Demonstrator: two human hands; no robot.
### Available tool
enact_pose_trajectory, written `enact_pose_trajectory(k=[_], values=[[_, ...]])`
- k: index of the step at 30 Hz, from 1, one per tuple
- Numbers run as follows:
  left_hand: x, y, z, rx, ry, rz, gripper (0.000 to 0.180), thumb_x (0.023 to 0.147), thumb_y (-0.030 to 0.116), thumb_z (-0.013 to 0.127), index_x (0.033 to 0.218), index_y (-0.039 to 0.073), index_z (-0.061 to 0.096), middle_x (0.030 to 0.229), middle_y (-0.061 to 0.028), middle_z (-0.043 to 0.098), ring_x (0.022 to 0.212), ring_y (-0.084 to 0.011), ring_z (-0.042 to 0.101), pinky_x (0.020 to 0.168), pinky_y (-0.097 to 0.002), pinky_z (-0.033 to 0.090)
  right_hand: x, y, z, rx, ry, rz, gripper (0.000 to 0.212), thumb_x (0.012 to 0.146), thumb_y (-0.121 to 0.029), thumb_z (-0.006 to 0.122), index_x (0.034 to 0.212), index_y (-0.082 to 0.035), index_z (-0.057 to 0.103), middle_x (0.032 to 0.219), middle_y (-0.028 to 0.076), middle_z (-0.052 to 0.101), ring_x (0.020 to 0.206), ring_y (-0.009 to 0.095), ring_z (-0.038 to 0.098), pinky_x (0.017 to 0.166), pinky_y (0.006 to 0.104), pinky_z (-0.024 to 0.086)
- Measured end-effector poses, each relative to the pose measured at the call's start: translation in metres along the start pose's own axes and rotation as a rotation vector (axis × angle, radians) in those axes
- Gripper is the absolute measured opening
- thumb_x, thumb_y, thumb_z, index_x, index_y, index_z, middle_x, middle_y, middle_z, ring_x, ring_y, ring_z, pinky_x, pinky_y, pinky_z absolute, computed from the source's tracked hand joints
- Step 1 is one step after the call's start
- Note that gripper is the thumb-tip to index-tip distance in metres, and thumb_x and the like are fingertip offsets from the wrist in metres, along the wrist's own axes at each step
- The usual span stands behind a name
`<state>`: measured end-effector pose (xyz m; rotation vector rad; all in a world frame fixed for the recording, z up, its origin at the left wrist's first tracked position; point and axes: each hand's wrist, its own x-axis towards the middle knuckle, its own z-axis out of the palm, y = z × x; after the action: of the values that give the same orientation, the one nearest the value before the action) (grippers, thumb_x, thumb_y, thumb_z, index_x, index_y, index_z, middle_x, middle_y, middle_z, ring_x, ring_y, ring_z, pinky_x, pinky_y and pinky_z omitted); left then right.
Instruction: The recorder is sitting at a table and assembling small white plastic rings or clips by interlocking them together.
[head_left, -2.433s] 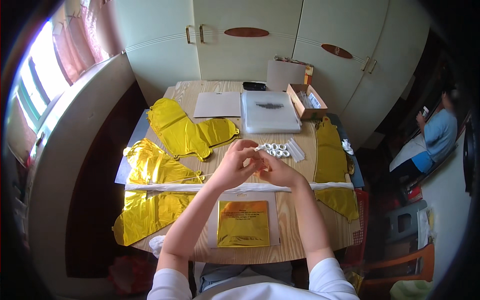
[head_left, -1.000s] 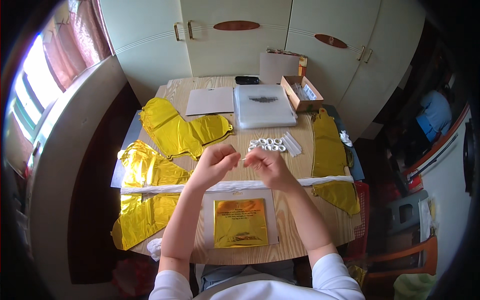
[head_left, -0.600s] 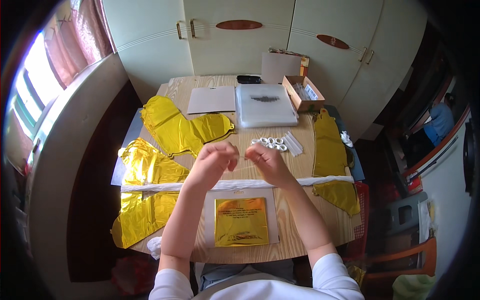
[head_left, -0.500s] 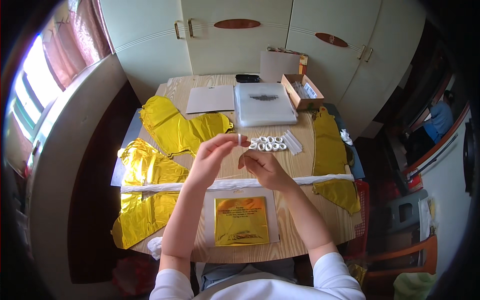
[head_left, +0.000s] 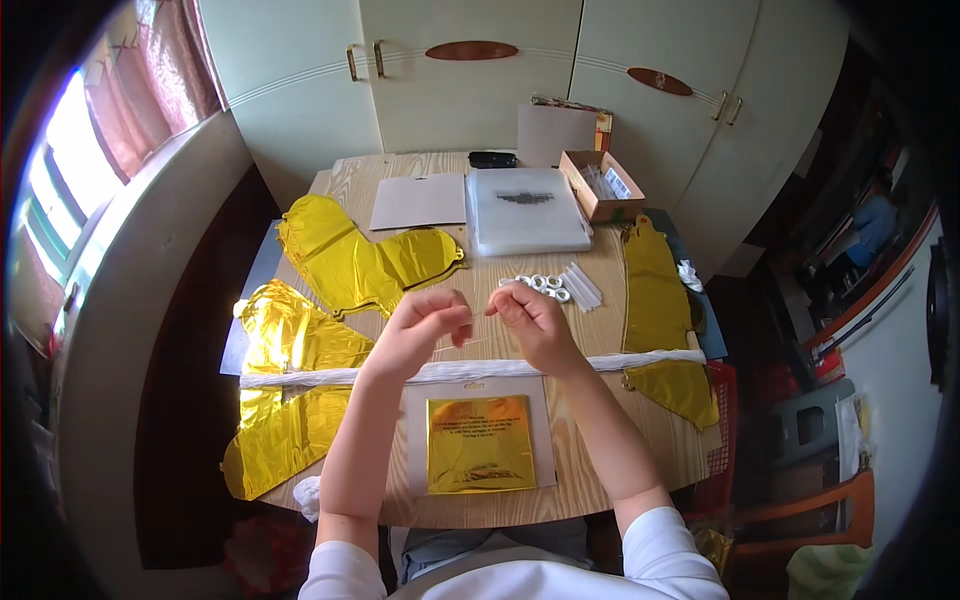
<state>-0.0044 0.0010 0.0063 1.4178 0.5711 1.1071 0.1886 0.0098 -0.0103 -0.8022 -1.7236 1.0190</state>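
Observation:
Above the middle of the table both my hands are raised, fingers curled and a small gap between them. My left hand point(head_left: 425, 328) is closed, with a thin pale strand point(head_left: 462, 345) showing by its fingers. Thumb and forefinger of my right hand point(head_left: 535, 322) are pinched together; what they hold is too small to make out. Just beyond the right hand lie several small white rolls point(head_left: 545, 284). Below the hands a long white bundle of strands point(head_left: 455, 372) crosses the table. Nearer me, a folded gold foil packet point(head_left: 480, 445) rests on a grey card point(head_left: 417, 455).
Flattened gold foil balloons lie on the left point(head_left: 350, 255) and right point(head_left: 655, 290). Clear strips point(head_left: 580, 287) sit beside the rolls. Farther back are a stack of clear bags point(head_left: 525, 225), a grey card point(head_left: 418, 202), a black case point(head_left: 492, 160) and a cardboard box point(head_left: 612, 205).
Both hands have come down slightly toward me and drawn apart. My left fingers have curled in, and the white ring seen on the left forefinger no longer shows.

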Motion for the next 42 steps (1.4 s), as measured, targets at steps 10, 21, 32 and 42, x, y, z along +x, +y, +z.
enact_pose_trajectory(k=[10,21,32,42], values=[[0.003,-0.003,0.0,-0.098,-0.03,-0.019,0.013,0.084,0.009,0.053,0.089,0.002,0.063,0.085,-0.009,0.06,0.081,-0.0158,0.051,0.068,-0.0281,0.042,0.0,0.003,-0.002,0.01,-0.049,-0.152,0.015,0.09,-0.016,0.052,0.084,-0.003,0.057,0.066,0.005,0.057,0.058,0.011,0.05,0.056,0.0267,0.041],[0.005,0.001,0.018,-0.025,0.068,0.171,0.014,0.084,0.006,0.05,0.087,-0.003,0.061,0.081,-0.0087,0.058,0.075,-0.0174,0.054,0.072,-0.0283,0.043,-0.002,0.001,0.008,-0.187,-0.052,-0.214,0.013,0.087,-0.014,0.054,0.081,-0.004,0.059,0.062,0.004,0.056,0.056,0.009,0.051,0.053,0.0248,0.04],[0.002,-0.006,0.014,0.676,0.219,0.195,0.017,0.088,0.006,0.046,0.095,-0.002,0.06,0.095,-0.0065,0.059,0.081,-0.0138,0.053,0.077,-0.0242,0.042,-0.003,-0.012,0.0,-0.059,-0.141,-0.038,0.015,0.089,-0.016,0.053,0.082,-0.004,0.058,0.068,0.005,0.058,0.063,0.011,0.055,0.058,0.0259,0.043],[0.0,0.0,0.01,0.653,0.195,0.058,0.016,0.085,0.009,0.051,0.084,-0.005,0.06,0.083,-0.0079,0.057,0.08,-0.0145,0.05,0.074,-0.0262,0.041,0.001,-0.012,0.01,-0.009,-0.021,-0.227,0.014,0.088,-0.014,0.053,0.083,-0.003,0.06,0.067,0.007,0.061,0.059,0.011,0.056,0.053,0.025,0.043]])
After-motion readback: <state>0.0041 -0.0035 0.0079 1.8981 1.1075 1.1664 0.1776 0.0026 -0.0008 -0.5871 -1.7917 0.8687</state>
